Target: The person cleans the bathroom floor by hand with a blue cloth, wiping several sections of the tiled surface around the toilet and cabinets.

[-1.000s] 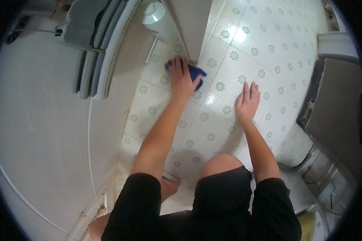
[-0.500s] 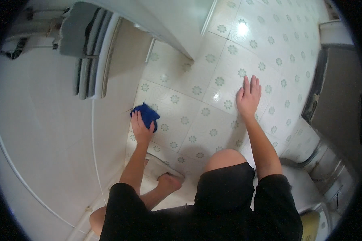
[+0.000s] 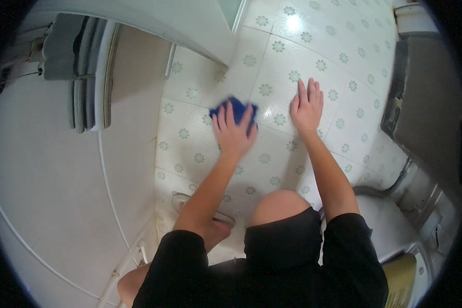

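Note:
A dark blue cloth (image 3: 234, 109) lies bunched on the tiled floor (image 3: 264, 159), left of the middle of the view. My left hand (image 3: 233, 134) presses down on it, fingers spread over the fabric and slightly blurred; the palm hides part of the cloth. To the right, my right hand (image 3: 307, 110) rests flat on the tiles with its fingers stretched forward. Nothing is in it. A stretch of floor separates the two hands.
Folded grey towels (image 3: 89, 72) hang on a rack at the left wall. A white door (image 3: 190, 31) juts in at the top. On the right stand a dark grey panel (image 3: 426, 97) and a grey hose (image 3: 382, 191). A slipper (image 3: 224, 217) sits below my left forearm.
My left hand has swept the cloth from beside the left wall toward the middle, rightward and farther away. My right hand keeps to the floor. The whole view has shifted slightly.

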`<action>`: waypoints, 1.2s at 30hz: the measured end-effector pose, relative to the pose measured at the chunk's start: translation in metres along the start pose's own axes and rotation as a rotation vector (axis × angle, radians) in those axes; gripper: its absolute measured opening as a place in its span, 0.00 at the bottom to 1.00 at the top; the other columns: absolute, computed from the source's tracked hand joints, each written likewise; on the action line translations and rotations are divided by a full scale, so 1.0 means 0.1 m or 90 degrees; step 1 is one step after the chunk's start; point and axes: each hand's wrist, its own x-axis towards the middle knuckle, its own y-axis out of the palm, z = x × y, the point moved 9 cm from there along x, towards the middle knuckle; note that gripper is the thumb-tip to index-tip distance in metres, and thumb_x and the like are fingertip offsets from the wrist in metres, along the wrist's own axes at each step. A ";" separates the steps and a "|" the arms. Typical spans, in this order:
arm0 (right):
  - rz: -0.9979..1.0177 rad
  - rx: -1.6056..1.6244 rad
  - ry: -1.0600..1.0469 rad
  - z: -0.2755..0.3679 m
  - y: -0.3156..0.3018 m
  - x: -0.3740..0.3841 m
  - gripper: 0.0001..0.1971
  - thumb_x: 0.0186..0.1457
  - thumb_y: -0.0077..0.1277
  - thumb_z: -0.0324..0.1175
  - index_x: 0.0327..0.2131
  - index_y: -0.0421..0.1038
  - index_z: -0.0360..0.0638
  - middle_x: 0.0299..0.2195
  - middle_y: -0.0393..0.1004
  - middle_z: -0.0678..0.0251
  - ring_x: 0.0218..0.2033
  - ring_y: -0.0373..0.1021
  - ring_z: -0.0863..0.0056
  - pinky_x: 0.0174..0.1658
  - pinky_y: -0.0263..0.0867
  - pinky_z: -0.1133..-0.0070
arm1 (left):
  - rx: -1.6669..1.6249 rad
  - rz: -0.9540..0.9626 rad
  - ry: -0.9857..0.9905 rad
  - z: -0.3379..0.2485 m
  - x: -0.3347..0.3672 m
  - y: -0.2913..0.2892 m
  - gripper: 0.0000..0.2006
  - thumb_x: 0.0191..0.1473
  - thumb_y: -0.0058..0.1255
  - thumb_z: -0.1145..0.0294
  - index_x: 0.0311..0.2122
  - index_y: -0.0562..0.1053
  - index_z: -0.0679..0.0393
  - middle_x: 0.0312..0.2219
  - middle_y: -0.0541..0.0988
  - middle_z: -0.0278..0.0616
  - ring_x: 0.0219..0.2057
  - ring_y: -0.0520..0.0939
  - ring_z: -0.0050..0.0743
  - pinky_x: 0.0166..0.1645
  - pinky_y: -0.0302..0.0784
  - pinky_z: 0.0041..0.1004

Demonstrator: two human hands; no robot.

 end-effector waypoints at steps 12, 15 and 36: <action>-0.009 0.030 0.018 0.01 0.01 -0.01 0.23 0.63 0.48 0.35 0.62 0.73 0.50 0.68 0.65 0.53 0.70 0.58 0.50 0.73 0.50 0.54 | 0.139 -0.045 -0.073 0.91 -0.37 -0.21 0.28 0.61 0.55 0.54 0.64 0.74 0.49 0.66 0.69 0.53 0.64 0.67 0.70 0.68 0.53 0.71; -0.041 0.065 0.003 -0.02 0.02 -0.01 0.22 0.63 0.49 0.33 0.60 0.74 0.50 0.66 0.67 0.52 0.68 0.61 0.49 0.72 0.52 0.54 | 0.118 -0.004 -0.022 0.11 0.23 0.20 0.29 0.60 0.53 0.51 0.66 0.73 0.45 0.68 0.67 0.49 0.65 0.65 0.66 0.69 0.52 0.70; 0.118 -0.110 0.402 -1.03 -0.91 -3.46 0.41 0.57 0.54 0.39 0.72 0.53 0.37 0.74 0.52 0.49 0.76 0.44 0.44 0.73 0.38 0.45 | -0.028 0.072 0.238 -1.73 0.22 0.70 0.27 0.59 0.55 0.51 0.64 0.74 0.38 0.67 0.70 0.42 0.66 0.64 0.65 0.70 0.49 0.70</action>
